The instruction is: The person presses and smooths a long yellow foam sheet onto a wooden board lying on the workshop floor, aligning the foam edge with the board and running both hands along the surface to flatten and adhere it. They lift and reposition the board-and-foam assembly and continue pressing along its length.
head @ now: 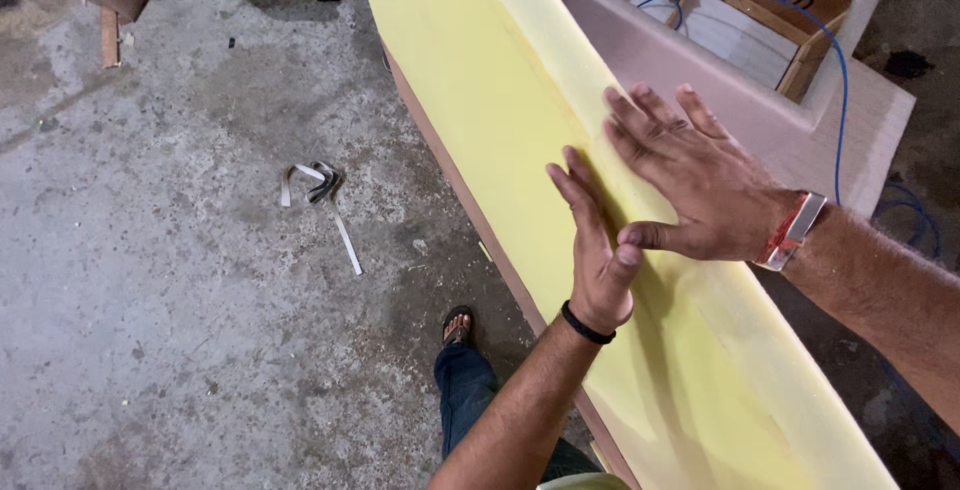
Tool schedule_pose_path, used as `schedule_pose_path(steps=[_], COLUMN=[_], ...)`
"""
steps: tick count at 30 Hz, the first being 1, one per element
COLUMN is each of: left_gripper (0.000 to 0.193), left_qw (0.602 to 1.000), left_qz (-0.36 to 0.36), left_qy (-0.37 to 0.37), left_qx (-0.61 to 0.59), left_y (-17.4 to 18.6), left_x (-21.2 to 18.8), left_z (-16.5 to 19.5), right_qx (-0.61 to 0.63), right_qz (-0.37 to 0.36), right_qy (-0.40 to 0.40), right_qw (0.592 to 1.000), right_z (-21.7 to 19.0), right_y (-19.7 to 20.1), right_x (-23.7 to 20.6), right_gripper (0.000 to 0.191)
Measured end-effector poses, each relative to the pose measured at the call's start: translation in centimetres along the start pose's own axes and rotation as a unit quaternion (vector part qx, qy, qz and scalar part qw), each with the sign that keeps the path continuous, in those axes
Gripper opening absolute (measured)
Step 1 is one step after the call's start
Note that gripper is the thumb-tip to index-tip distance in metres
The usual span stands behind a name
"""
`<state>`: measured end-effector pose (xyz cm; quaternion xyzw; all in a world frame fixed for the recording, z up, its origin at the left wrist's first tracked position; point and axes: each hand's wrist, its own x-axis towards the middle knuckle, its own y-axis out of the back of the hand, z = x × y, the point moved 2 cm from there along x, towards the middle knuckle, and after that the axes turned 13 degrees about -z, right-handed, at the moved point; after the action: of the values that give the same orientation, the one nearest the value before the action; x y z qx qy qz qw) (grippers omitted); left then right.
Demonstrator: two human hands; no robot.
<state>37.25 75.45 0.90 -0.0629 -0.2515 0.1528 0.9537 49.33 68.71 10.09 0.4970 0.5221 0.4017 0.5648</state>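
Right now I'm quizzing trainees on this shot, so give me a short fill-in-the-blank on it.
1. Both hands press flat on a sheet of ____ foam.
2. The left hand wears a ____ wristband.
3. The strap lies on the ____ floor.
4. The cable behind the right hand is ____.

Missing words: yellow, black, concrete, blue

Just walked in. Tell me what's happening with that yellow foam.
A person presses both hands flat on a yellow foam sheet laid over a long wooden frame. The left hand pushes against its side face, the right hand lies over the top edge. A blue cable runs behind, and a loose strap lies on the concrete floor.
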Motion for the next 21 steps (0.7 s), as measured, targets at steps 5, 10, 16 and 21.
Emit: schedule_pose_path(steps=[5,10,16,21], left_gripper=[0.118,0.123,0.123,0.129], left_qw=[0.999,1.000,0.993,0.999], left_qz=[0.029,0.023,0.007,-0.032], left_qy=[0.018,-0.007,0.004,0.011], left_qx=[-0.016,-0.013,0.122,-0.023], left_y=[0.5,0.7,0.8,2.1], left_x=[1.4,1.9,2.0,1.9], left_z=[-0.6,-0.8,-1.0,-1.1], right_qx=[0.007,-0.027,-0.083,-0.104], right_qz=[-0.044,-0.059,-0.058,-0.079], right_qy=[-0.044,-0.025,0.001,-0.035], right_qw=[0.998,0.998,0.995,0.991], right_z=[0.6,0.8,0.9,1.8], right_y=[-0.1,0.0,0.1,0.6], right_x=[1.3,2.3,2.9,3.1], right_gripper=[0.119,0.120,0.117,0.111])
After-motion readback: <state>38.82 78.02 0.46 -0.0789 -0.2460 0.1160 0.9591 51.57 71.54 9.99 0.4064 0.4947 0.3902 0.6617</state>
